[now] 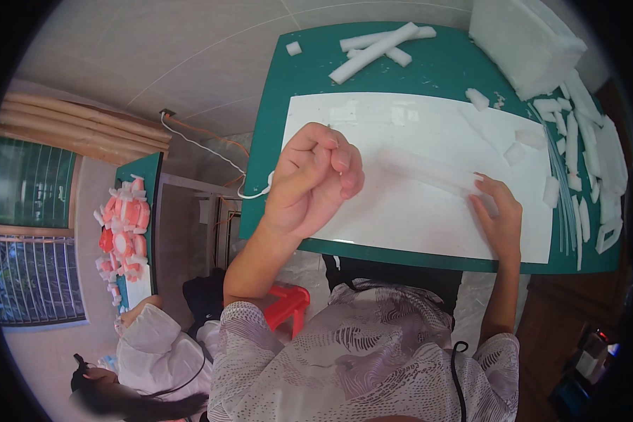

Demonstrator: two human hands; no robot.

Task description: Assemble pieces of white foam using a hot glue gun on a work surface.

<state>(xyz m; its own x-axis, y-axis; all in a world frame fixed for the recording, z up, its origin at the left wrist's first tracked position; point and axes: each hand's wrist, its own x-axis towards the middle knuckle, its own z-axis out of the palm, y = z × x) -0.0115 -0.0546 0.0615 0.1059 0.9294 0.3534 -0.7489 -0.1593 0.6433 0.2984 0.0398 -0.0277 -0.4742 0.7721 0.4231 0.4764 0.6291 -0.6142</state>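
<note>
My left hand (pixel 316 181) is raised above the near left part of a white board (pixel 401 218), its fingers curled in and the thumb drawn toward them. Whatever sits between those fingertips, if anything, is too small to name. Over the board's right part, my right hand (pixel 501 214) has thumb and fingers closing on the right end of a pale, whitish strip (pixel 425 172). Motion smears this strip, which reaches from the right fingertips toward my left hand; its material is hard to tell. Small white foam pieces (pixel 515 154) lie on the board beyond my right hand.
A green mat (pixel 295 70) covers the table under the board. White foam bars (pixel 376 53) lie crossed at the back; a large foam block (pixel 527 46) and offcuts fill the right side. On the left are a red stool (pixel 288 306), a white cable (pixel 211 145) and a seated person (pixel 155 344).
</note>
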